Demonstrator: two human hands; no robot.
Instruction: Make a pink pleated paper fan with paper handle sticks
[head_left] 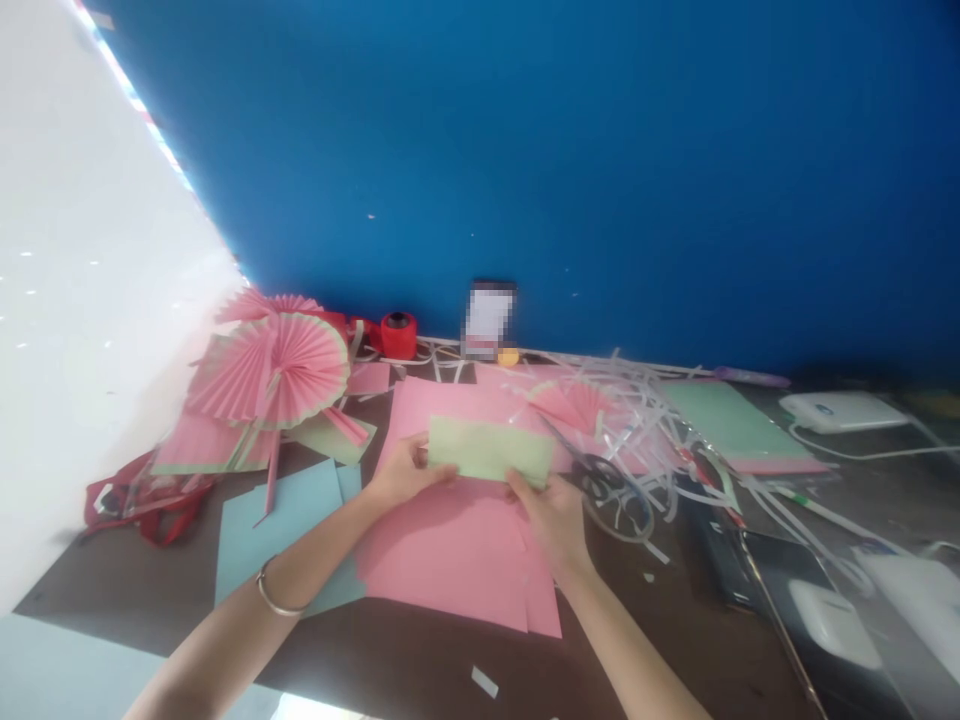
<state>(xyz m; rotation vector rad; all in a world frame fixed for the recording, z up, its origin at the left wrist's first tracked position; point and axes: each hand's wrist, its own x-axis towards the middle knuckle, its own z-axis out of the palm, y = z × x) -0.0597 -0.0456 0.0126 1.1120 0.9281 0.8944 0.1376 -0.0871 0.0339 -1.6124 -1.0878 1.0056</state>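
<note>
A pale green strip of paper (487,450) is held up between my two hands, over pink paper sheets (450,550). My left hand (405,472) pinches its left end, thumb along the lower edge. At the right end, my right hand (551,508) grips the strip with the thumb on its front face. Just right of that hand lie scissors (615,500) with dark handles. Blue paper sheets (281,515) rest beneath my left forearm. To the left stands a pleated pink paper fan (277,370) with a green edge.
White paper strips (645,410) are tangled at the back right, near a green sheet (739,420). A red tape roll (398,336) stands by the blue wall. Farther right are a phone (787,560), a white case (836,622) and a white device (844,411) with a cable.
</note>
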